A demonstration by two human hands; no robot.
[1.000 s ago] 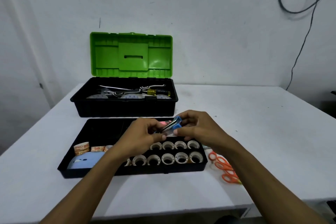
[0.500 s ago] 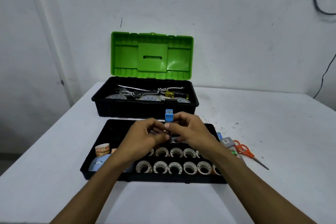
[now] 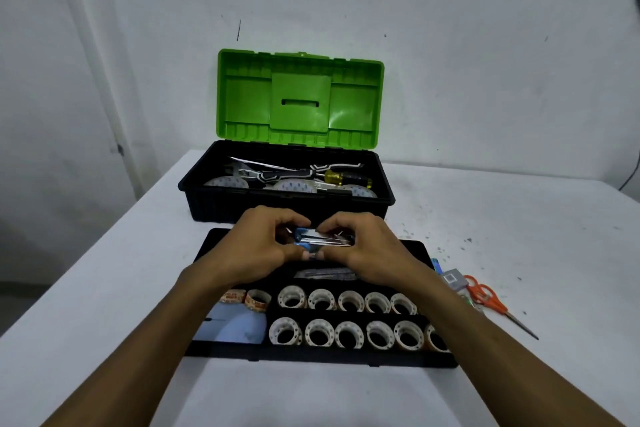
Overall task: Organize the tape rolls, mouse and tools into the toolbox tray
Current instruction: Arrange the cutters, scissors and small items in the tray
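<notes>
White table (image 3: 104,288), scuffed white wall (image 3: 485,45)

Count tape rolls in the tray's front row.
6 rolls, side by side from the mouse to the tray's right end; the rightmost is partly behind the right forearm, so more may hide.

Single head view, wide-angle, looking forward and down. Close over the tray (image 3: 311,357); white surface (image 3: 104,270) runs to the wall (image 3: 450,45).

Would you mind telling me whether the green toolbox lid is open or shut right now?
Open: the green lid stands upright behind the black toolbox, leaving the yellow-handled screwdriver inside exposed.
</notes>
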